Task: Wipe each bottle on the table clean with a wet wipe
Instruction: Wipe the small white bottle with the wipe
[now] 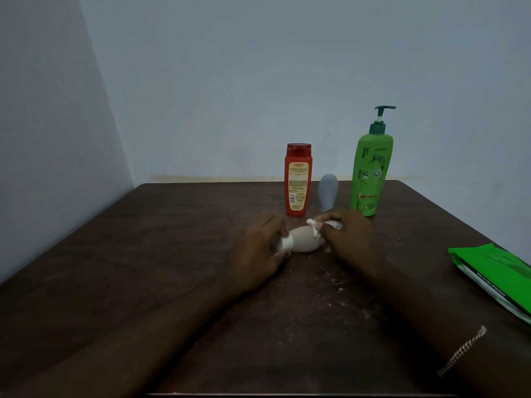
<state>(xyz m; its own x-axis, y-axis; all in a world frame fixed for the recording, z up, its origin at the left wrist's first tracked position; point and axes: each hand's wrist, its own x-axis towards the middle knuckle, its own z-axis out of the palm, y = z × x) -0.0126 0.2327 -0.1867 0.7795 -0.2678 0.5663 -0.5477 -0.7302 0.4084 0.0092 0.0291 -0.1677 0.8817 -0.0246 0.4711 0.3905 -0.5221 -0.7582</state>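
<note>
Head view shows a dark brown worktop (143, 254) against a pale wall. Its left half is bare, with much free room up to the left edge. Near the middle, the left hand (258, 251) has its grip closed around the white cap end of a small beige bottle (303, 239), which lies on its side on the worktop. The right hand (349, 239) pinches a white wet wipe (314, 224) against the other end of this bottle.

Behind the hands stand three more containers, all closed; I cannot tell what is inside them. The orange bottle (298, 179) with red cap is upright, then a small grey-blue bottle (328, 192) just beside it, partly hidden by the right hand, then the tall green pump bottle (370, 173). All three are near the back edge.

At the right edge lies a green wipes pack (500, 271), partly out of view. Small white crumbs (336, 282) lie on the worktop between the forearms.
</note>
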